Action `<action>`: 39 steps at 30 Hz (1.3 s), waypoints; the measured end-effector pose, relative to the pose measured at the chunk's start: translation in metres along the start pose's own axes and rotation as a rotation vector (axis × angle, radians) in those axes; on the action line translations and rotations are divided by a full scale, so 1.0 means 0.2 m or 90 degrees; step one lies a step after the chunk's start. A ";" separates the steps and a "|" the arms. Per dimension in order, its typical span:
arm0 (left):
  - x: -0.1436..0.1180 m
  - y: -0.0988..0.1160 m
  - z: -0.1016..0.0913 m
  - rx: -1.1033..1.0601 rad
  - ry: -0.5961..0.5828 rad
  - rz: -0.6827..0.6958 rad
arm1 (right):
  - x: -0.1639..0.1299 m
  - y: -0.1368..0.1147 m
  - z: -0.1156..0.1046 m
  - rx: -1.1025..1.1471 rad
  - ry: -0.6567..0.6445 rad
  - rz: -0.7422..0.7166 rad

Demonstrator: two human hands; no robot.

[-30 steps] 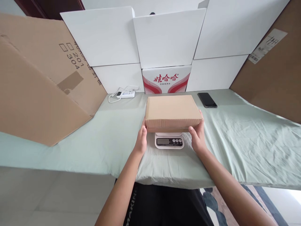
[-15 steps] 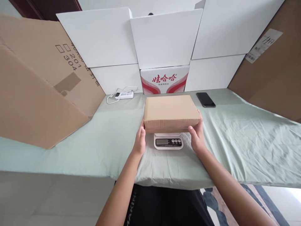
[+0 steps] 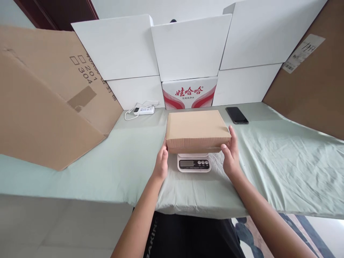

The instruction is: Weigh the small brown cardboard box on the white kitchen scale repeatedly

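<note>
A closed brown cardboard box (image 3: 198, 125) rests on a small white kitchen scale (image 3: 194, 164), covering its platform. The scale's grey display and round buttons show in front of the box, with no readable number. My left hand (image 3: 161, 161) lies along the box's left side, thumb up and fingers stretched, partly hidden by the box. At the lower right corner of the box, my right hand (image 3: 231, 156) is open, its thumb and fingers spread apart around that corner and hardly touching the cardboard.
Green cloth (image 3: 120, 172) covers the table. A black phone (image 3: 237, 115) lies at the back right, and a white power strip (image 3: 144, 110) with a cable at the back left. White boxes (image 3: 192, 52) form a back wall; large cardboard sheets (image 3: 48, 96) stand at both sides.
My right hand has loosened and shifted outward from the box, its thumb sliding off the front face. The box stays on the scale. The whole view has shifted slightly.
</note>
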State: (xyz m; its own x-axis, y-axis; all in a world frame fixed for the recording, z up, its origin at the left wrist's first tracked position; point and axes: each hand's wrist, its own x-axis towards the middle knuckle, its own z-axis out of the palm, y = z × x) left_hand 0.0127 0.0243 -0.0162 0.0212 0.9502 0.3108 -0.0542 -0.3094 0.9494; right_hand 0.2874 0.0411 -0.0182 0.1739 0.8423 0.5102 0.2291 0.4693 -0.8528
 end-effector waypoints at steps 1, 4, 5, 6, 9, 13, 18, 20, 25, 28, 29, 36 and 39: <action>0.00 0.01 0.00 0.001 -0.012 0.010 | 0.00 -0.01 0.00 -0.004 -0.003 0.008; 0.02 0.08 0.00 0.000 -0.037 0.034 | 0.04 -0.07 -0.03 0.001 -0.006 0.011; 0.04 0.12 0.00 -0.002 -0.045 0.049 | 0.07 -0.09 -0.04 0.014 -0.009 -0.002; 0.08 0.16 0.00 -0.004 -0.051 0.066 | 0.11 -0.12 -0.05 0.027 -0.016 -0.023; 0.24 0.23 0.00 0.001 -0.057 0.085 | 0.28 -0.15 -0.04 0.036 -0.027 -0.106; 0.51 0.11 0.04 0.009 0.000 0.005 | 0.48 -0.03 0.07 0.013 0.029 -0.167; 0.64 -0.17 0.08 0.026 0.070 -0.038 | 0.54 0.23 0.21 0.065 0.020 -0.058; 0.64 -0.23 0.08 0.036 0.076 -0.060 | 0.52 0.30 0.23 0.074 0.008 -0.024; 0.63 -0.29 0.06 0.030 0.104 -0.078 | 0.52 0.38 0.24 0.070 -0.011 0.005; 0.63 -0.30 0.07 0.032 0.110 -0.076 | 0.53 0.40 0.23 0.060 -0.023 0.013; 0.63 -0.30 0.07 0.031 0.109 -0.076 | 0.53 0.40 0.23 0.056 -0.023 0.014; 0.62 -0.32 0.06 0.043 0.115 -0.094 | 0.52 0.40 0.23 0.050 -0.033 0.017; 0.62 -0.33 0.04 0.051 0.118 -0.091 | 0.51 0.41 0.22 0.071 -0.022 0.026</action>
State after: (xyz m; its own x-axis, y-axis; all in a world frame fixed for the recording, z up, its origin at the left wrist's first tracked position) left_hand 0.0275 0.1626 -0.0397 -0.1616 0.9726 0.1669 0.0149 -0.1667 0.9859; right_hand 0.2813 0.1783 -0.0416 0.1473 0.8692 0.4720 0.1142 0.4591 -0.8810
